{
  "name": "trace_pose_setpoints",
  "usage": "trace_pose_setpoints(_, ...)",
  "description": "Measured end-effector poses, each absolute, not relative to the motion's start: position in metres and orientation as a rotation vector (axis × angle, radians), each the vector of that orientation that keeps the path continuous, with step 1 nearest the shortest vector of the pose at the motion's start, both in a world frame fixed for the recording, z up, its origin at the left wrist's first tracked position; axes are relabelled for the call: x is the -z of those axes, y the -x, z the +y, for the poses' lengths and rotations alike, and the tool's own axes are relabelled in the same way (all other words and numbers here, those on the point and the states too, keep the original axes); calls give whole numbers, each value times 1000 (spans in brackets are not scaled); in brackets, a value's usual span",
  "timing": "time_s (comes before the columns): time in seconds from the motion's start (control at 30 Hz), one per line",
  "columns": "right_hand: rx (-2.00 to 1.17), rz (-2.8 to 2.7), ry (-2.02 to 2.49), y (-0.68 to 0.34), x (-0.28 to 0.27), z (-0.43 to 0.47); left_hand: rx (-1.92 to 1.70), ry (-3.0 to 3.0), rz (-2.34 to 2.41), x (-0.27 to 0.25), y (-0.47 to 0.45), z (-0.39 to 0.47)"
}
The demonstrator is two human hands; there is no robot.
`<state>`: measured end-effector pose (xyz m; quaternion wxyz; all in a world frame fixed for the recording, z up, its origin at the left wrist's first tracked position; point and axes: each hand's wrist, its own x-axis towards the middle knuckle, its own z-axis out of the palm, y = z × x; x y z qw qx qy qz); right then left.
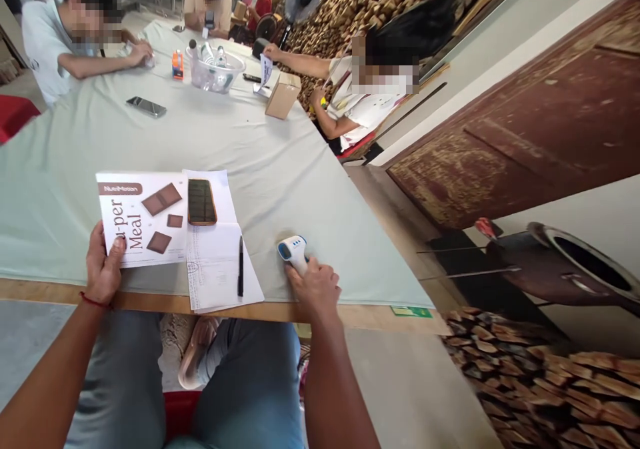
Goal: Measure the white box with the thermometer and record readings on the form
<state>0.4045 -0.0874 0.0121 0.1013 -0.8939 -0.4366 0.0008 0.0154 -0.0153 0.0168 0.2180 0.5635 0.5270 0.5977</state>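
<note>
My left hand [104, 262] grips the lower left corner of a white box [150, 235] printed with brown chocolate pieces and the words "NutriMotion" and "Meal". Around the handle of a white and blue infrared thermometer [295, 250] my right hand [317, 287] is closed, near the table's front edge. Between my hands lie sheets of paper [213, 255] with writing on them. On the paper rest a dark phone [202, 202] and a black pen [241, 266].
A pale cloth covers the table [300, 175]. Farther back are another phone [146, 107], a clear plastic basket [215, 72] of bottles, an orange box [177, 65] and a cardboard box [283, 95]. Several people sit around. Firewood [550, 382] and a dark pot [575, 262] stand at right.
</note>
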Motion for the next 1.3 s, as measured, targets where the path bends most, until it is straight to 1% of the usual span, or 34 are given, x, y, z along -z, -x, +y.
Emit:
trace_pose_setpoints(0.07, -148, -1277, 2647, -408, -17, -87, -1578, -1594, 1462, -16, -14, -15)
trace_pose_setpoints(0.13, -305, -1210, 2495, -400, -23, -86, -1534, -1623, 1476, -15, -12, -15)
trace_pose_setpoints(0.23, -564, -1073, 1980, -357, -33, -90, -1516, -1648, 1491, -15, -11, -16)
trace_pose_setpoints(0.33, -924, -1048, 1480, -291, -44, -101, -1511, -1638, 1499, -17, -12, -17)
trace_pose_setpoints(0.43, -1303, -1071, 1154, -231, -50, -108, -1489, -1623, 1501, -20, -12, -18)
trace_pose_setpoints(0.5, -1427, -1057, 1053, -205, -50, -107, -1475, -1614, 1496, -21, -12, -18)
trace_pose_setpoints(0.67, -1498, -979, 1045, -180, -51, -100, -1454, -1584, 1481, -22, -11, -18)
trace_pose_setpoints(1.07, -1572, -870, 1125, -176, -58, -97, -1393, -1538, 1553, -22, -11, -18)
trace_pose_setpoints(1.3, -1544, -913, 1099, -175, -54, -97, -1402, -1566, 1562, -23, -10, -19)
